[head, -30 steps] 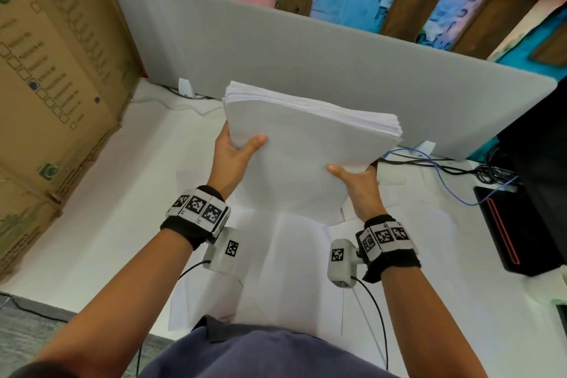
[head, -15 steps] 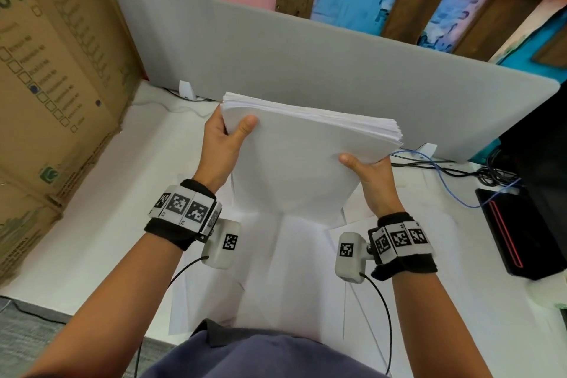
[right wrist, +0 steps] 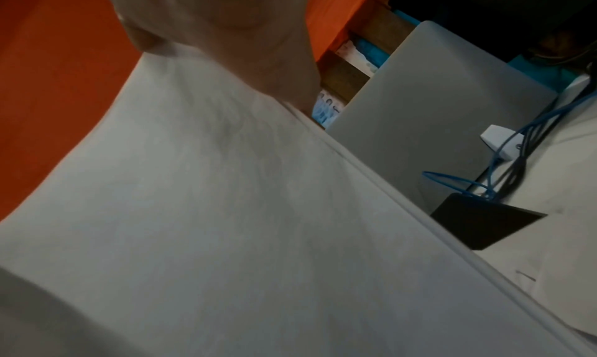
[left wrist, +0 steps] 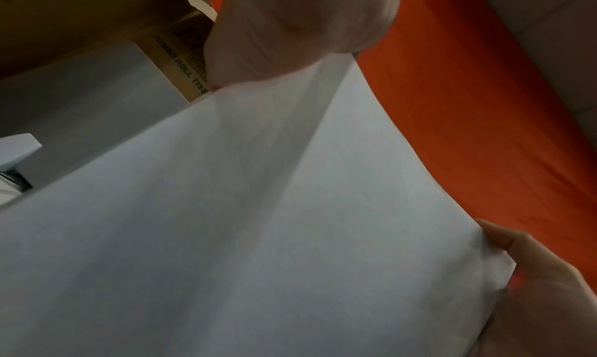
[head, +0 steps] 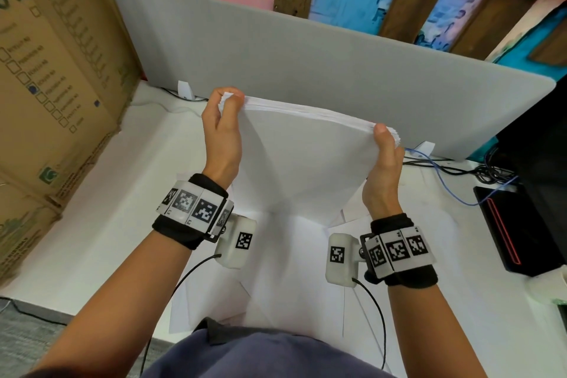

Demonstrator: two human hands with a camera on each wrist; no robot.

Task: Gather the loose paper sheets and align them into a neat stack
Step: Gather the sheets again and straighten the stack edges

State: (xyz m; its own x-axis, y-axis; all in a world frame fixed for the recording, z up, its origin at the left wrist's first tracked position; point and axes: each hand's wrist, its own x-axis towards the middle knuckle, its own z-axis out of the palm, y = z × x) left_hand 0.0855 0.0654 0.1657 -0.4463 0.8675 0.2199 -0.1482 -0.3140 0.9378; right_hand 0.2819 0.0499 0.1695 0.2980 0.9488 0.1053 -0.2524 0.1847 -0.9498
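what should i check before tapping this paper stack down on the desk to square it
1. Left hand grips the paper stack at its top left corner: ok.
2. Right hand grips the top right corner: ok.
3. Top edge flush: not ok, sheets fan at the right corner.
4. Landing spot bare: not ok, loose sheets lie under it on the desk.
5. Stack's bottom edge square: cannot tell.
6. Blue cable apart from the stack: ok.

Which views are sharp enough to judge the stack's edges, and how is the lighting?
Head view: bright and sharp, sheet edges of the stack legible, wide-angle bending toward the borders. Left wrist view: dim, soft, thumb blurred. Right wrist view: dim and grainy, paper edge smeared.
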